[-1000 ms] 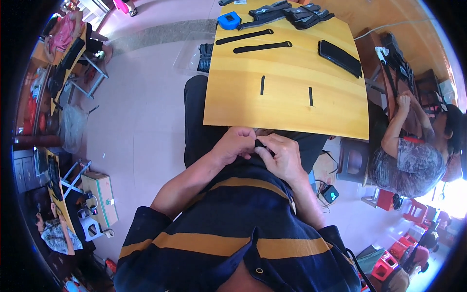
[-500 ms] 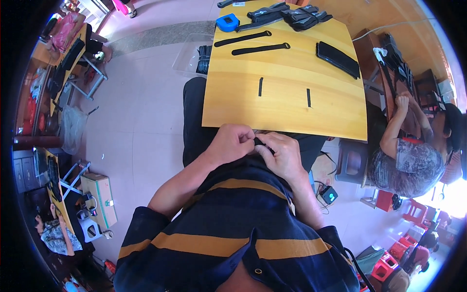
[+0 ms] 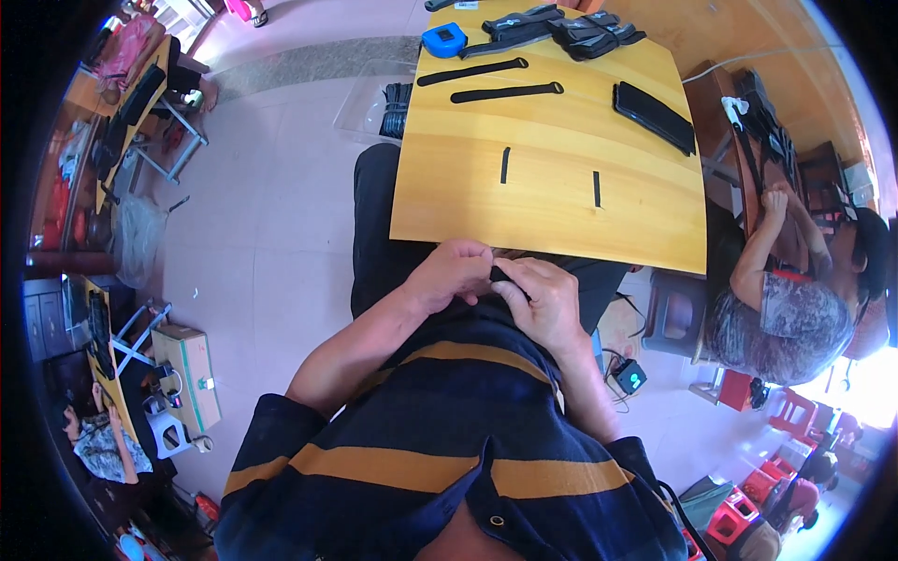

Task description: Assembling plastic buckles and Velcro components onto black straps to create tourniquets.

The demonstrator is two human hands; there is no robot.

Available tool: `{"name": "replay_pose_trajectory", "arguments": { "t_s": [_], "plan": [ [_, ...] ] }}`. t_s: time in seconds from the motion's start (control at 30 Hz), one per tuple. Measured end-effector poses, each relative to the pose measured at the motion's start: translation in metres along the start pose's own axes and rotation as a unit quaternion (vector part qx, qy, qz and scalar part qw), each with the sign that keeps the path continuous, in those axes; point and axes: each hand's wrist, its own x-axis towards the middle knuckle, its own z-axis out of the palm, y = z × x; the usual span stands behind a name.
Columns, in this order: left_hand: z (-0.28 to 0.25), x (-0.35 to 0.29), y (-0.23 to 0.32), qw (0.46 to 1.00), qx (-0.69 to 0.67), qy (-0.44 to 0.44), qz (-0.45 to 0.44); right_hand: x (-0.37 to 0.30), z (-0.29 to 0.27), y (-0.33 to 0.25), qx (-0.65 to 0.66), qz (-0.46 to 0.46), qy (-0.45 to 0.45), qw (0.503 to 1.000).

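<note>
Just below the table's near edge, my two hands meet over my lap. My right hand (image 3: 543, 297) pinches a small piece of black strap (image 3: 499, 273), mostly covered by the fingers. Closed and touching it from the other side, my left hand (image 3: 453, 273) has its thumb and forefinger together; whether they grip the strap is hidden. Beyond the hands, two short black strips (image 3: 505, 165) are set apart on the yellow wooden table (image 3: 449, 210). Farther off lie two long black straps (image 3: 507, 92), each with a looped end.
A blue tape measure (image 3: 443, 40), bundled grey-black straps (image 3: 597, 35) and a black case-like item (image 3: 653, 118) occupy the table's far part. A clear plastic bin (image 3: 360, 103) stands left of it. Another person (image 3: 790, 313) works at right beside a grey stool (image 3: 675, 309).
My left hand has shifted slightly, its lower fingers loosening a little from their curl. The right hand stays nearly in place on the black strap. The view has tilted slightly.
</note>
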Motion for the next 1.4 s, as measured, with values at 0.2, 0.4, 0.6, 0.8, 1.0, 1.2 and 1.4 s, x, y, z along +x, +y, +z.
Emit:
{"name": "replay_pose_trajectory", "arguments": {
  "t_s": [0.2, 0.4, 0.6, 0.8, 1.0, 1.2, 1.4],
  "plan": [
    [0.005, -0.002, -0.001, 0.998, -0.059, -0.003, 0.017, 0.004, 0.003, 0.001, -0.012, -0.025, 0.05, 0.998],
    [0.016, -0.014, 0.023, 0.976, 0.172, 0.057, 0.123, 0.006, -0.002, 0.0, 0.076, 0.013, 0.042, 0.996],
    [0.016, -0.01, 0.027, 0.945, 0.265, 0.038, 0.19, 0.002, -0.004, 0.005, 0.124, 0.003, 0.039, 0.992],
    [0.034, -0.015, 0.031, 0.914, 0.311, 0.055, 0.253, -0.004, 0.0, 0.009, 0.29, 0.169, 0.024, 0.942],
    [0.037, -0.015, 0.03, 0.918, 0.292, 0.05, 0.263, 0.001, -0.008, -0.001, 0.221, 0.157, -0.052, 0.961],
    [0.043, -0.017, 0.026, 0.967, 0.111, 0.03, 0.226, 0.005, -0.012, -0.017, 0.178, 0.105, 0.007, 0.978],
    [0.052, -0.017, 0.023, 0.964, -0.166, 0.022, 0.205, -0.004, -0.01, -0.002, 0.39, 0.145, 0.098, 0.904]
  ]
}}
